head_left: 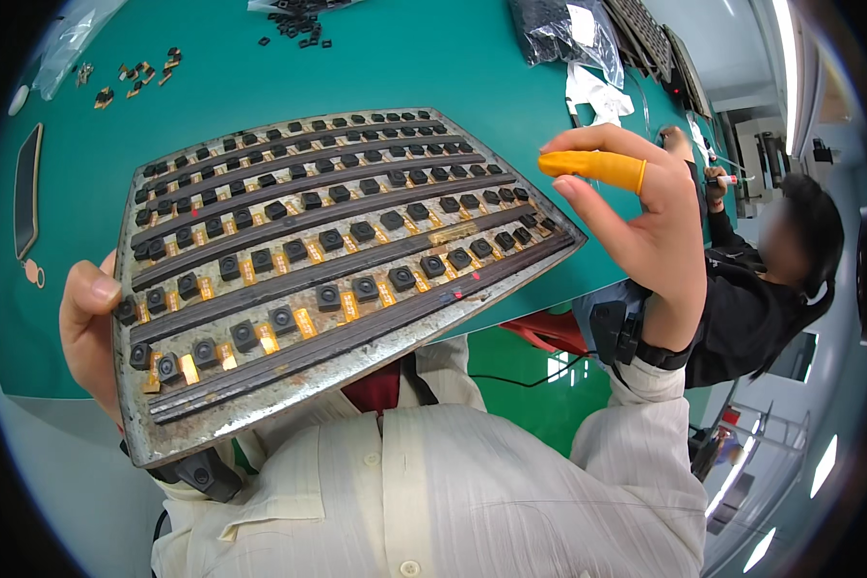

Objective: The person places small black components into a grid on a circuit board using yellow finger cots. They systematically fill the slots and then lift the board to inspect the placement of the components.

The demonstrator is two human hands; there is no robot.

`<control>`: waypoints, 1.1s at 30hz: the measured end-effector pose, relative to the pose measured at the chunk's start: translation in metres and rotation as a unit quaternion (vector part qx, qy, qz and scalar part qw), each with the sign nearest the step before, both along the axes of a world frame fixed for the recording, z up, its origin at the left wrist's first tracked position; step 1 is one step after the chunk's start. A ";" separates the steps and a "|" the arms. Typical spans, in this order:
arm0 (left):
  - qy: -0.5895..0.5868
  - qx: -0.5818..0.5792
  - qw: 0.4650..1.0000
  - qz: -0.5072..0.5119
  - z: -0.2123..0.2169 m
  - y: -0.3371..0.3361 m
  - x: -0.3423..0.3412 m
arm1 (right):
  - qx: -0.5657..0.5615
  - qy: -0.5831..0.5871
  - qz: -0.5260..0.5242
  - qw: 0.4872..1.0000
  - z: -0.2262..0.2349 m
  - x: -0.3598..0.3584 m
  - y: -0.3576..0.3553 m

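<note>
I hold a worn metal tray (356,361) up in front of my chest, tilted, above the near edge of the green table (375,67). The tray carries several rows of small black square parts (361,231), each with a little orange tab, and dark strips run between the rows. Its rim looks rusty and scratched.

My left hand (86,337) grips the tray at its left edge — the thumb lies on top of the tray surface, pressed beside the first black parts, and the other fingers are under the tray, so I cannot see them. My right hand (645,222) is just beside the right corner of the tray and does not touch it. Its fingers are apart and lightly bent, and the forefinger wears an orange finger cot (592,167) that points toward the tray.

Beyond the far left corner of the tray, some loose small parts (134,79) lie on the table, and to the left of the tray lies a dark flat device (26,188). Beyond its far right corner lies a clear plastic bag (563,29). To the right of the tray, behind my right hand, another person in a dark top (751,308) sits at the table.
</note>
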State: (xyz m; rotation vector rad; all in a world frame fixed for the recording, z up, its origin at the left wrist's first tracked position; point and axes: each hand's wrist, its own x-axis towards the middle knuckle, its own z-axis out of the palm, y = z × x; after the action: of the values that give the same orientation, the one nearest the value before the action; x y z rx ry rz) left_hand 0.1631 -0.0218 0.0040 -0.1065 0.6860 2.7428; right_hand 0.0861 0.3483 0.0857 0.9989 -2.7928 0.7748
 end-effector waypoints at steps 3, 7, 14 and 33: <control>-0.005 0.013 1.000 -0.007 0.004 0.005 -0.001 | -0.009 0.005 -0.003 1.000 -0.001 0.002 0.002; 0.003 0.022 0.999 -0.023 0.001 0.004 -0.002 | -0.011 -0.002 -0.005 1.000 -0.002 0.005 0.003; -0.005 0.012 1.000 -0.021 0.002 0.004 0.000 | -0.024 -0.006 0.002 1.000 -0.004 0.008 0.002; -0.012 0.037 0.999 -0.033 -0.004 0.006 -0.001 | 0.021 -0.127 0.099 0.987 -0.008 -0.027 -0.019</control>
State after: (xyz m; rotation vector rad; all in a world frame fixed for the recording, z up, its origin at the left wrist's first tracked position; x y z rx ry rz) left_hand 0.1625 -0.0160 0.0003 -0.0977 0.5693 2.6947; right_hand 0.0587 0.3297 0.0774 1.2859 -2.9634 0.9321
